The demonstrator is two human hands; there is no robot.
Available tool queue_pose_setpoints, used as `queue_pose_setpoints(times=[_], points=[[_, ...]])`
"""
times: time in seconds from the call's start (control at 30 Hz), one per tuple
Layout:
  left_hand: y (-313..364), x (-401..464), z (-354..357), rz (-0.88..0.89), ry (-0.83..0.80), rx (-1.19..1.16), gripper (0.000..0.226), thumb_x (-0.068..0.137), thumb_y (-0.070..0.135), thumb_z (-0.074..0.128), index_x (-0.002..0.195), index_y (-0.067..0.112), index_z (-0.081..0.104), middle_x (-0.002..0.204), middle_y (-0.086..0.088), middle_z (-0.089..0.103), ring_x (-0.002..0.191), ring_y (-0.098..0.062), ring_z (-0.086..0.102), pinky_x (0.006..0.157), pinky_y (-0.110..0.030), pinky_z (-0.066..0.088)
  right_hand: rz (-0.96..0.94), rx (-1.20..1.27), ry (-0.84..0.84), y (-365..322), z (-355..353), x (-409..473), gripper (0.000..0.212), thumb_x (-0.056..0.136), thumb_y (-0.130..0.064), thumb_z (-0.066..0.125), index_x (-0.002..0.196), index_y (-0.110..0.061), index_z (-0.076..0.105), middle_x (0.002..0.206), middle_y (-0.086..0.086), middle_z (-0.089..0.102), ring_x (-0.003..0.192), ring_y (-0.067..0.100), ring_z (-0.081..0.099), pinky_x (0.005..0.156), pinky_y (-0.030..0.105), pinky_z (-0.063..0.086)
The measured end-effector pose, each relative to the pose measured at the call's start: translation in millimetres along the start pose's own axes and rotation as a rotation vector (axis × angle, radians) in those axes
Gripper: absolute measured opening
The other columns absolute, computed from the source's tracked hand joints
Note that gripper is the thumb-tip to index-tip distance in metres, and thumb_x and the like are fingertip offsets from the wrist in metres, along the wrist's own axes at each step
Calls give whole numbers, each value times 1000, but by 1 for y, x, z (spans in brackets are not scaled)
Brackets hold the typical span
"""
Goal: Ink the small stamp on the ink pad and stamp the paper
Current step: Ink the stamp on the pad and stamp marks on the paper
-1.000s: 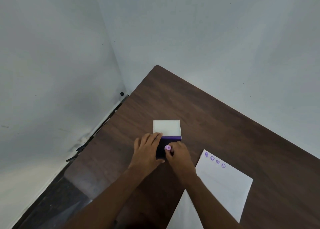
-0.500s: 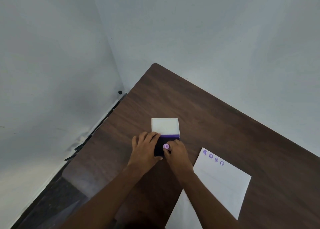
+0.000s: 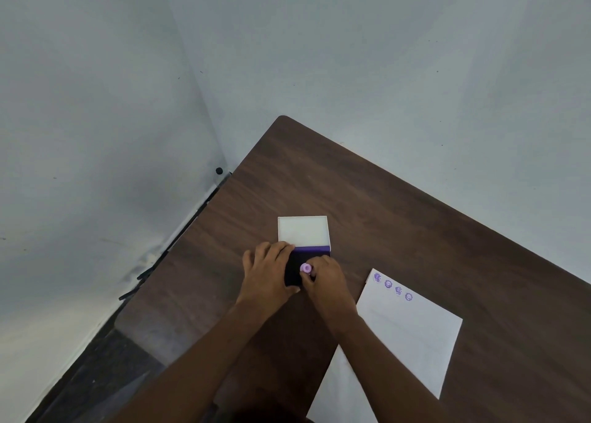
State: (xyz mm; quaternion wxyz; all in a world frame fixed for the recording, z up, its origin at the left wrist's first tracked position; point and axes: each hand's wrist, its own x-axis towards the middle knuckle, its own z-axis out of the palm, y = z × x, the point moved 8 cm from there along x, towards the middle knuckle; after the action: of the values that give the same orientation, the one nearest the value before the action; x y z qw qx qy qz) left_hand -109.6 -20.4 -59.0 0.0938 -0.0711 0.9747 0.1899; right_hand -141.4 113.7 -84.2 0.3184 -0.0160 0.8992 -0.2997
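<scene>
Dark wood table (image 3: 415, 231) in a pale-walled corner (image 3: 198, 109): the right hand (image 3: 326, 278) is pinching the small stamp (image 3: 306, 268) at mid-frame, axis vertical, face down on the ink pad (image 3: 292, 274), while the left hand (image 3: 267, 272) is pressing the pad, fingers straight and together.

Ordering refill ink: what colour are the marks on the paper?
Purple: four marks on the paper, head view.

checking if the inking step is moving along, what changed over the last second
Nothing visibly changed; only the view drifted a little. The right hand pinches the stamp down on the pad as before, the left hand rests on the pad's left side, and the paper shows the same four prints.
</scene>
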Motion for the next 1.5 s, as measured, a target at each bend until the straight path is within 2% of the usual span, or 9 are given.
queue_pose_setpoints(times=[0.23, 0.47, 0.57, 0.67, 0.77, 0.97, 1.03, 1.17, 1.5], points=[[2, 0, 0, -29, -39, -17, 89, 62, 52, 79, 139, 26, 43, 143, 1, 48, 131, -23, 39, 107, -49, 26, -26, -11, 31, 0, -5, -2, 39, 95, -34, 55, 125, -9, 54, 128, 13, 58, 112, 24, 56, 99, 29, 42], [6, 0, -1, -36, -42, 6, 93, 55, 48, 84, 137, 27, 44, 139, 0, 51, 127, -24, 41, 101, -49, 30, -82, 53, 96, -9, -17, -12, 32, 93, -28, 56, 116, -6, 59, 117, 13, 60, 107, 25, 55, 98, 39, 46], [11, -2, -5, -13, -60, 23, 99, 57, 46, 85, 142, 23, 39, 144, -3, 46, 131, -25, 37, 104, -54, 29, 11, 178, 148, 8, -21, -22, 39, 95, -41, 52, 120, -12, 58, 118, 7, 63, 104, 19, 59, 90, 25, 45], [24, -5, -8, 22, -65, -14, 103, 64, 48, 83, 148, 21, 30, 152, -2, 38, 140, -24, 32, 109, -56, 23, -12, 304, 315, 28, -39, -44, 32, 95, -44, 51, 103, -16, 66, 99, 0, 67, 83, 5, 58, 79, 16, 42], [52, -13, -7, 138, -31, -78, 79, 75, 40, 78, 142, 18, 42, 144, -6, 49, 132, -28, 45, 108, -47, 27, 23, 368, 469, 60, -61, -71, 24, 95, -38, 53, 99, -20, 69, 94, -5, 70, 78, -3, 57, 75, 3, 38], [134, -28, 4, 420, -119, -202, 42, 87, 14, 66, 128, 17, 60, 128, -2, 63, 121, -21, 56, 105, -30, 33, 93, 368, 742, 115, -101, -115, 18, 89, -39, 65, 83, -22, 66, 79, -17, 64, 71, -5, 58, 64, 2, 41], [166, -32, 20, 527, -222, -197, 39, 91, 13, 60, 129, 16, 58, 132, 0, 60, 123, -18, 53, 106, -27, 35, 146, 420, 775, 136, -105, -122, 18, 87, -40, 66, 84, -23, 66, 81, -15, 66, 72, -1, 60, 63, 3, 43], [191, -33, 58, 494, -379, -159, 48, 98, 32, 49, 143, 16, 42, 150, 1, 42, 137, -12, 39, 112, -15, 14, 200, 531, 863, 163, -113, -130, 13, 86, -38, 68, 86, -25, 66, 82, -15, 68, 80, -1, 61, 62, 5, 46], [221, -28, 88, 618, -356, 71, 54, 95, 39, 52, 145, 21, 40, 151, 2, 42, 137, -17, 40, 116, -34, 25, 276, 645, 932, 197, -124, -116, 9, 85, -31, 70, 83, -24, 65, 78, -15, 66, 70, 4, 64, 59, 7, 48]])
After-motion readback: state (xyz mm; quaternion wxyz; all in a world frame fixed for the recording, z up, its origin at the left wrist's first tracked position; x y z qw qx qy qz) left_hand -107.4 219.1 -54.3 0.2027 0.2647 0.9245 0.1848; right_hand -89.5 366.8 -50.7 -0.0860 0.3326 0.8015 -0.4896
